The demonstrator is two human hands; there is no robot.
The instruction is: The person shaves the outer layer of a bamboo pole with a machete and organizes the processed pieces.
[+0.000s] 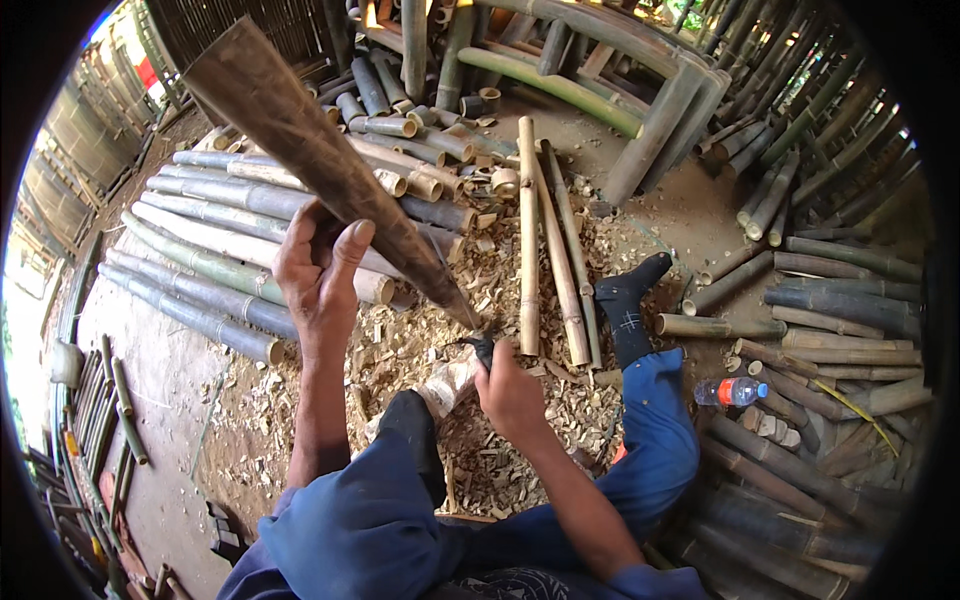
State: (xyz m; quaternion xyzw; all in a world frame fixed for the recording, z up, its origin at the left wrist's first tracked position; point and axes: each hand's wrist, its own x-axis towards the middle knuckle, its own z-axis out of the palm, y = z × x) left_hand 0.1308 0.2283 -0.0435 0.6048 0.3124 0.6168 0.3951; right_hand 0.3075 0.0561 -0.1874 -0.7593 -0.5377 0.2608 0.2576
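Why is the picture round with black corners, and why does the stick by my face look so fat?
Head view: a fisheye lens leaves black corners and bends straight poles near the rim; the bamboo in the left hand looms large because it's closest; sunlight glares white at the left edge.

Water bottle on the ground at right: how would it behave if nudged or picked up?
The bottle lies on its side, so it would probably roll, though the bamboo poles close around it should stop it quickly. It looks like thin clear plastic, so likely light and a bit squashy under a firm grip. How much water is in it is hard to tell.
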